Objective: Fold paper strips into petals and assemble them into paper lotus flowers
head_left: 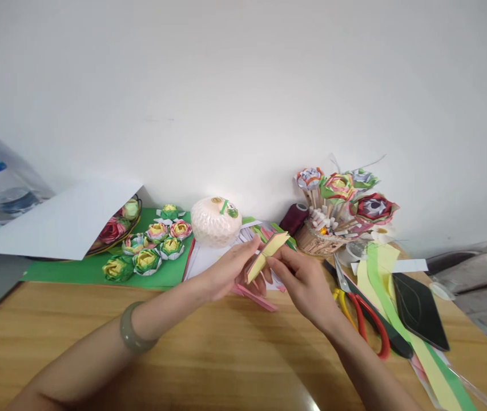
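"Head view: where is the folded yellow paper (274, 245)?"

"I see it between the left hand (228, 267) and right hand (305, 279), both clamped on it."

"Clearance?"

"I read wooden tabletop (209, 354) extending between the forearms (97, 357) to the bottom of view. Scissors (360, 315) lie just beside the right forearm."

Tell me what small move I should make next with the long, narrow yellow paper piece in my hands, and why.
I'd probably press its middle crease with your right thumb. Your left hand and right hand both hold the long, narrow yellow paper piece, its two sections meet at that crease, and the thumb lies close by.
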